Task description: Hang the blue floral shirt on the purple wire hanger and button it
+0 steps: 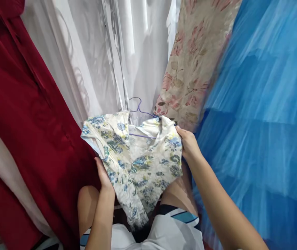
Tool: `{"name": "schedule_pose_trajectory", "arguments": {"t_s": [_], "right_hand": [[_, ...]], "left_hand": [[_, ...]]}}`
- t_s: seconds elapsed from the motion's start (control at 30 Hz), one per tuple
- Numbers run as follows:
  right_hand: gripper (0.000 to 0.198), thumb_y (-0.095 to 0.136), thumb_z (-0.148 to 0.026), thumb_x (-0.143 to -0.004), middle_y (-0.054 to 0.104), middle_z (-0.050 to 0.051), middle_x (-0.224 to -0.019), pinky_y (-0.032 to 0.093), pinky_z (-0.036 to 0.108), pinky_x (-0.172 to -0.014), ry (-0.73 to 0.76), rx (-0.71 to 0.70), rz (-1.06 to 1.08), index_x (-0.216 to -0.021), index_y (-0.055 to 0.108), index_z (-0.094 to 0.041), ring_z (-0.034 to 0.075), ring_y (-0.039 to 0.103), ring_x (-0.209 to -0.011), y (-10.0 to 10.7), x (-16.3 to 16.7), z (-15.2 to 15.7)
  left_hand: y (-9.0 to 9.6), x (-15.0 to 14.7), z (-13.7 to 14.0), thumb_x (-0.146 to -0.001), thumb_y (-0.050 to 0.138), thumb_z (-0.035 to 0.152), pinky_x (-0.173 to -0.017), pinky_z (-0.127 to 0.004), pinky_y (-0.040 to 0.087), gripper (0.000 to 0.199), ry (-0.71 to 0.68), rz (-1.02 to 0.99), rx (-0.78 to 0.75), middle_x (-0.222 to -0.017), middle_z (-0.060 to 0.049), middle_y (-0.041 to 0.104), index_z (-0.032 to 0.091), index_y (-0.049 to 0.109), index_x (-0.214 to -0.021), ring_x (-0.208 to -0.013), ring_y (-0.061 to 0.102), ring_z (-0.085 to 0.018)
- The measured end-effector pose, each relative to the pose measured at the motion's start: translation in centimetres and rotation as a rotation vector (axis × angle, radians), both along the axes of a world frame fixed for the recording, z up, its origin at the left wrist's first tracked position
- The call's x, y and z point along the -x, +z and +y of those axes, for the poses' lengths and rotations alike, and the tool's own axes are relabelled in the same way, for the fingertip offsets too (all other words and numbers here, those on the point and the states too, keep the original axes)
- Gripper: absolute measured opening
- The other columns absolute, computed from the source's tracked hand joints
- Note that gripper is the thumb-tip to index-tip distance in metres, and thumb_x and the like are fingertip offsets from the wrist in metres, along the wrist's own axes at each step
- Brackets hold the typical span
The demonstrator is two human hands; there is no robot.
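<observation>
Right hand (189,143) pinching floral blouse (155,170) | left hand (105,176) against its sleeve (126,194), grip unclear | blouse between hands

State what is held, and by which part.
A blue-flowered top. The right hand grips its side edge near one shoulder; the left hand is against the opposite side, its hold hidden behind the cloth.

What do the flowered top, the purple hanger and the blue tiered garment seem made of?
Flowered top: seemingly matte printed cloth, softly creased; fibre unclear. Purple hanger: probably smooth coated wire, being thin and bent into a hook. Blue tiered garment: likely tulle or similar netting, sheer and gathered in layers.
</observation>
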State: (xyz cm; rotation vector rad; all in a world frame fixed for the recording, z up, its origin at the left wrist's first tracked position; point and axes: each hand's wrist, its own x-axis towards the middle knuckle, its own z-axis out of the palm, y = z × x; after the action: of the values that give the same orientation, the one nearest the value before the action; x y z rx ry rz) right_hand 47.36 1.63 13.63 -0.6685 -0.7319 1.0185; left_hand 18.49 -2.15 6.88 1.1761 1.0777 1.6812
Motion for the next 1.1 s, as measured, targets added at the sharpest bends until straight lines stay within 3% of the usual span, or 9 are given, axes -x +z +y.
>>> {"name": "schedule_pose_trajectory", "arguments": {"t_s": [0.07,0.13,0.23,0.4,0.63,0.73,0.8,0.87,1.1], "right_hand": [[0.021,0.075,-0.031,-0.073,0.061,0.001,-0.050,0.050,0.030,-0.046,0.023,-0.037,-0.019,-0.063,0.062,-0.018,0.019,0.059,-0.048,1.3,0.8,1.3],[0.021,0.074,-0.031,-0.074,0.060,0.000,-0.050,0.046,0.027,-0.041,0.040,-0.057,-0.055,-0.063,0.062,-0.017,0.016,0.054,-0.043,2.1,1.1,1.9],[0.021,0.075,-0.031,-0.074,0.058,-0.001,-0.048,0.041,0.024,-0.037,0.076,-0.047,-0.124,-0.064,0.063,-0.016,0.013,0.049,-0.039,2.6,0.1,1.7],[0.022,0.076,-0.036,-0.072,0.064,0.003,-0.058,0.045,0.027,-0.042,0.127,0.042,-0.273,-0.073,0.067,-0.016,0.018,0.057,-0.050,2.3,-1.7,0.0],[0.041,0.067,-0.040,-0.082,0.058,0.008,-0.126,0.044,0.036,-0.096,-0.785,-0.109,-0.470,-0.118,0.060,-0.022,0.024,0.054,-0.115,-7.2,2.6,-6.6],[0.025,0.061,-0.046,-0.086,0.066,0.006,-0.093,0.048,0.034,-0.076,-0.281,0.013,-0.570,-0.091,0.065,-0.021,0.023,0.061,-0.086,-11.5,4.5,-8.4],[0.030,0.061,-0.049,-0.086,0.066,0.004,-0.077,0.045,0.032,-0.066,0.226,0.047,-0.701,-0.077,0.065,-0.021,0.022,0.061,-0.072,-12.8,6.2,-8.5],[0.033,0.059,-0.051,-0.088,0.067,0.004,-0.073,0.043,0.031,-0.065,0.489,0.037,-0.767,-0.076,0.064,-0.020,0.021,0.060,-0.070,-13.2,8.2,-8.3],[0.035,0.057,-0.051,-0.089,0.059,0.000,-0.061,0.037,0.027,-0.056,0.402,0.009,-0.639,-0.072,0.057,-0.021,0.015,0.050,-0.057,-13.1,11.7,-7.9]], "left_hand": [[-0.9,1.4,-0.7,-0.084,0.020,0.081,-0.097,-0.048,0.050,0.082,-0.010,-0.223,0.021,-0.112,-0.014,0.070,0.023,0.065,-0.120,-0.120,0.059,-0.033],[-1.9,1.8,-1.4,-0.080,0.050,0.073,-0.098,-0.046,0.050,0.062,0.032,-0.379,0.091,-0.117,-0.011,0.069,0.024,0.065,-0.115,-0.123,0.057,-0.033],[-3.8,0.9,-2.4,-0.068,0.079,0.039,-0.101,-0.039,0.048,0.047,0.123,-0.353,0.176,-0.124,-0.008,0.066,0.025,0.064,-0.110,-0.126,0.056,-0.030],[-7.4,-1.8,-3.5,-0.066,0.077,0.027,-0.104,-0.037,0.044,0.046,0.113,-0.247,0.154,-0.113,-0.008,0.070,0.022,0.064,-0.109,-0.120,0.060,-0.027],[-9.8,-1.8,-4.5,-0.058,0.065,0.017,-0.084,-0.028,0.051,0.032,0.158,-0.230,0.181,-0.091,-0.004,0.072,0.017,0.069,-0.090,-0.092,0.067,-0.022],[-9.8,-1.5,-4.6,-0.055,0.063,0.013,-0.086,-0.028,0.050,0.036,0.175,-0.206,0.165,-0.091,-0.004,0.072,0.017,0.069,-0.090,-0.094,0.067,-0.022],[-9.7,-1.5,-4.5,-0.054,0.063,0.013,-0.086,-0.030,0.051,0.035,0.160,-0.184,0.157,-0.089,-0.004,0.072,0.017,0.069,-0.088,-0.093,0.067,-0.023],[-9.8,-1.9,-4.4,-0.054,0.064,0.014,-0.085,-0.031,0.052,0.033,0.152,-0.156,0.150,-0.087,-0.005,0.073,0.017,0.069,-0.086,-0.091,0.068,-0.024],[-10.2,-2.1,-4.9,-0.054,0.066,0.013,-0.087,-0.035,0.052,0.033,0.140,-0.108,0.162,-0.088,-0.005,0.072,0.019,0.068,-0.086,-0.093,0.068,-0.026]]}}
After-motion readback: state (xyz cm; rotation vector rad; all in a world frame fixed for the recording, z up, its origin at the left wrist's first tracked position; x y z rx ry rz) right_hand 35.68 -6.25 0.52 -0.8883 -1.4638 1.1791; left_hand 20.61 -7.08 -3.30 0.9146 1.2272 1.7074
